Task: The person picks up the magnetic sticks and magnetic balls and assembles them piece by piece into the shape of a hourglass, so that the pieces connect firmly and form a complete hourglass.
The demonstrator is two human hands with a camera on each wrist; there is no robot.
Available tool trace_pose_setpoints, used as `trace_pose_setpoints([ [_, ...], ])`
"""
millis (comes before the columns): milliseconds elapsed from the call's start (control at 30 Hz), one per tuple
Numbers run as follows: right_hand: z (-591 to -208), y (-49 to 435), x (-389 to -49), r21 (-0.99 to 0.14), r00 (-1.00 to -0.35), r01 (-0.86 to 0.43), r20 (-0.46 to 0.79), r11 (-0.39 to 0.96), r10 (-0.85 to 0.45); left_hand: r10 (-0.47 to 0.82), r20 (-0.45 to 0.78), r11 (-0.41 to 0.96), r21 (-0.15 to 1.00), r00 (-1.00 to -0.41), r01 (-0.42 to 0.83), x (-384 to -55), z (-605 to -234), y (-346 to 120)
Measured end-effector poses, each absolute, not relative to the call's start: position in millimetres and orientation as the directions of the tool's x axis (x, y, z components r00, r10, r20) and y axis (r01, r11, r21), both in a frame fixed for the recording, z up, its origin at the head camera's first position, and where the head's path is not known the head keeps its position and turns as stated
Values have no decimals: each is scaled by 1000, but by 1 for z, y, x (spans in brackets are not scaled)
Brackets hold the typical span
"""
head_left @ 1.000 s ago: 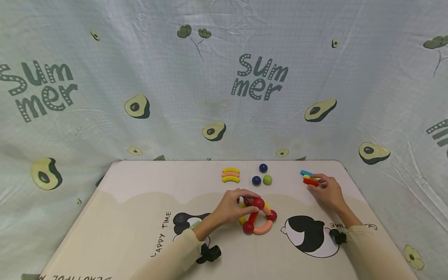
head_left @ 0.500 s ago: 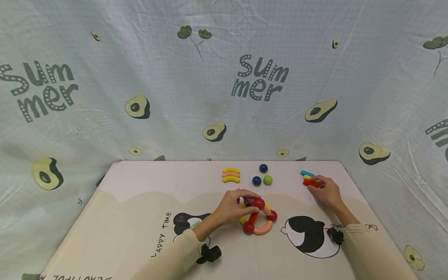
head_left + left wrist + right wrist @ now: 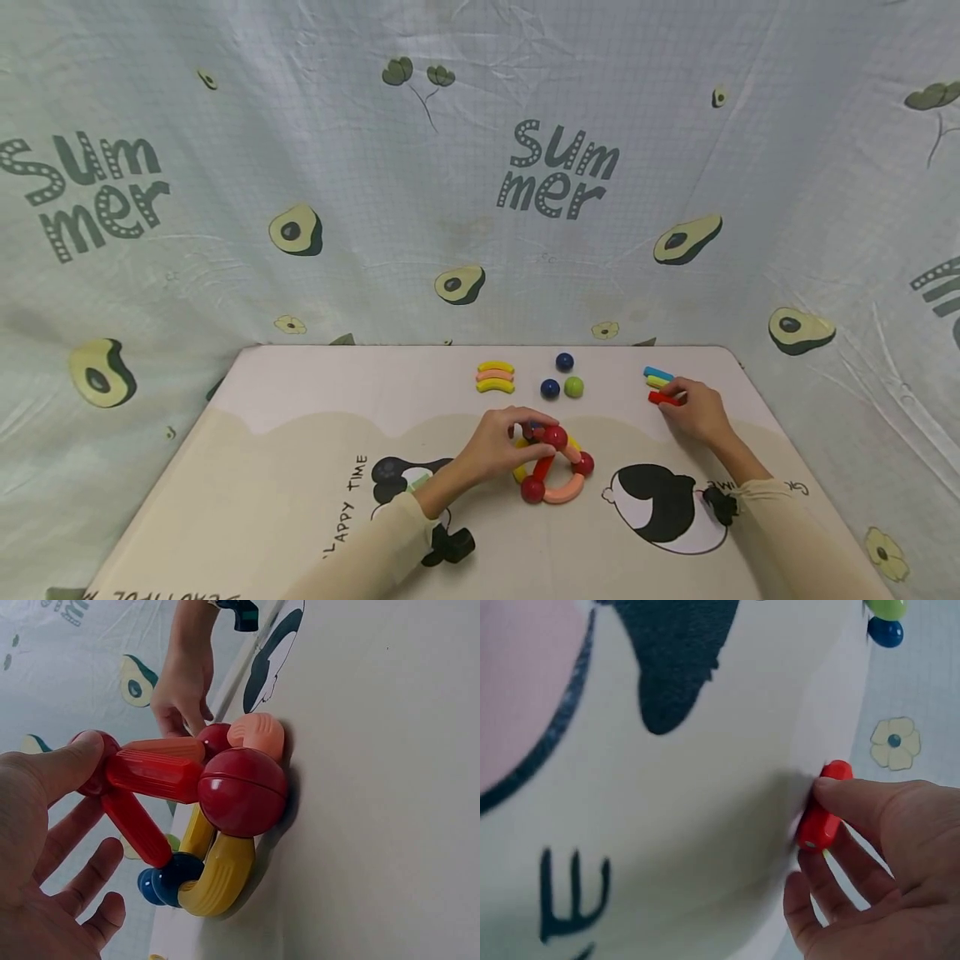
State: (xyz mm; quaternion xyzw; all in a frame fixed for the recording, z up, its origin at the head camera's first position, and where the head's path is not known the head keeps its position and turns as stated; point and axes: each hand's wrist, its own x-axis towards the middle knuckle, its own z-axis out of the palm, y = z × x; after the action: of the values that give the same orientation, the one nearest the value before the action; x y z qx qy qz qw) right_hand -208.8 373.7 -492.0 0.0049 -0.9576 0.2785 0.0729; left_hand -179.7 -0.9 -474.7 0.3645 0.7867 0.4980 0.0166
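A pyramid of magnetic rods and balls stands on the table in front of me. Curved yellow rods (image 3: 221,877) and a curved pink rod (image 3: 564,490) form its base between red balls (image 3: 244,791) and a blue ball (image 3: 178,876). Straight red rods (image 3: 154,774) rise to a top red ball (image 3: 555,437), which my left hand (image 3: 495,443) pinches between thumb and fingers. At the right, my right hand (image 3: 699,412) pinches a loose straight red rod (image 3: 825,814) close to the tabletop. A lime rod (image 3: 657,382) and a blue rod (image 3: 657,372) lie just behind it.
Loose yellow curved rods (image 3: 495,385) and a pink one (image 3: 495,376) lie in a stack at the back. Two blue balls (image 3: 551,388) and a green ball (image 3: 573,386) sit right of them. A printed cloth (image 3: 480,167) hangs behind the table's far edge.
My right hand has drawn the red rod slightly toward me, apart from the lime and blue rods. My left hand stays on the pyramid's top ball.
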Motion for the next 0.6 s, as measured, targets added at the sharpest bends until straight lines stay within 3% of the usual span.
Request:
trace_pose_setpoints([
  [267,-484,368,-206,-491,-986,-137,147,860,-73,591,345,231,794,-729,563,-180,-476,-1],
  [600,-476,359,-204,-571,-986,-157,132,806,-98,574,350,229,799,-740,556,-179,-477,0],
])
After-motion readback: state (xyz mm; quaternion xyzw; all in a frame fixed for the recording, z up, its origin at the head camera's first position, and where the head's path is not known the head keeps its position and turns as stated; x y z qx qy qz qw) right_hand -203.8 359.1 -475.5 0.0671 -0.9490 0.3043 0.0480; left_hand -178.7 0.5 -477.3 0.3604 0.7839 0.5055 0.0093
